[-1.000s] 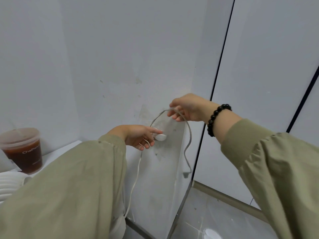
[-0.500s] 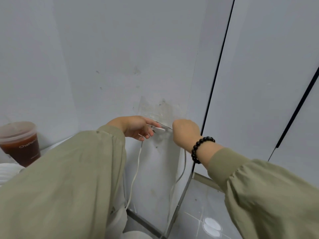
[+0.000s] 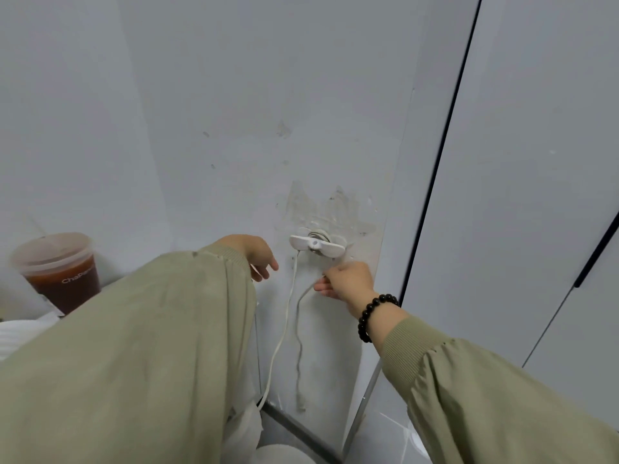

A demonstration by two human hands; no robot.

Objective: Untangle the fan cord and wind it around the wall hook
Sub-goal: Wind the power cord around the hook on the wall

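A white wall hook (image 3: 317, 245) with flat wings is stuck on the grey wall, with turns of the white fan cord (image 3: 287, 316) wound behind it. Two strands of cord hang down from the hook; the left one runs toward the floor, the right one ends in a loose end low on the wall. My left hand (image 3: 258, 255) hovers just left of the hook, fingers relaxed, holding nothing. Just below the hook, my right hand (image 3: 346, 280) grips the right strand of the cord; its fingers are curled and mostly hidden.
A plastic cup of brown drink (image 3: 60, 271) stands at the left on a white ledge. White fan parts (image 3: 20, 333) show at the left edge. A dark vertical seam (image 3: 435, 182) splits the wall panels on the right. Tiled floor (image 3: 385, 440) lies below.
My left hand has let go of the hook and drawn back to the left. My right hand has dropped from beside the hook to below it, bringing the cord round.
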